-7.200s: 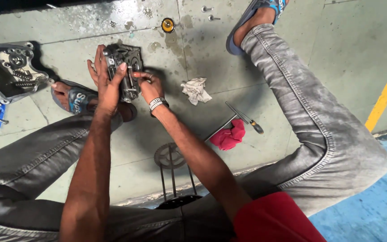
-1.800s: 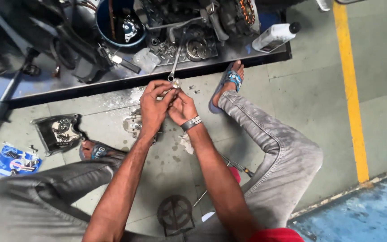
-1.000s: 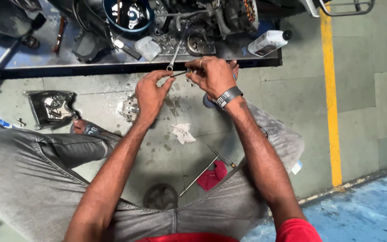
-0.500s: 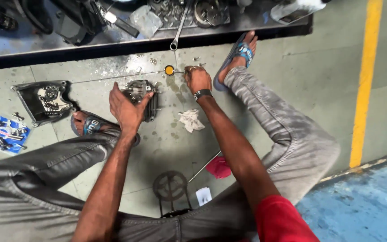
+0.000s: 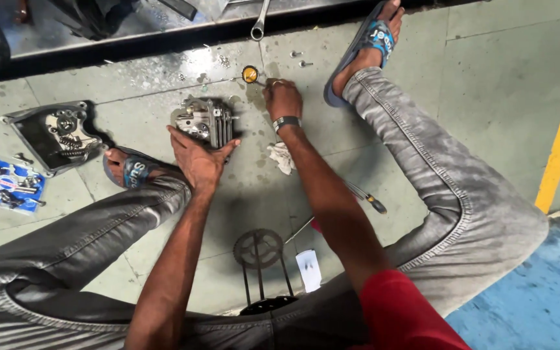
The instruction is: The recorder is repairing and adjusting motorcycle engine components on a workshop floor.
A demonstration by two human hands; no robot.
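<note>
I see my left hand (image 5: 196, 157) spread open against the engine head (image 5: 205, 121), which sits on the floor (image 5: 163, 74). My right hand (image 5: 282, 98) reaches to twelve o'clock, fingers curled beside the yellow cap (image 5: 250, 74); its grip I cannot tell.

Engine head (image 5: 203, 121) was dull cast grey metal, finned and greasy, small round cap (image 5: 250, 74) was glossy yellow, rag (image 5: 282, 157) was crumpled white cloth, spanner (image 5: 258, 24) was bright smooth steel, floor (image 5: 487, 78) was matt green painted concrete, stained, trousers (image 5: 435, 162) were faded grey denim
</note>
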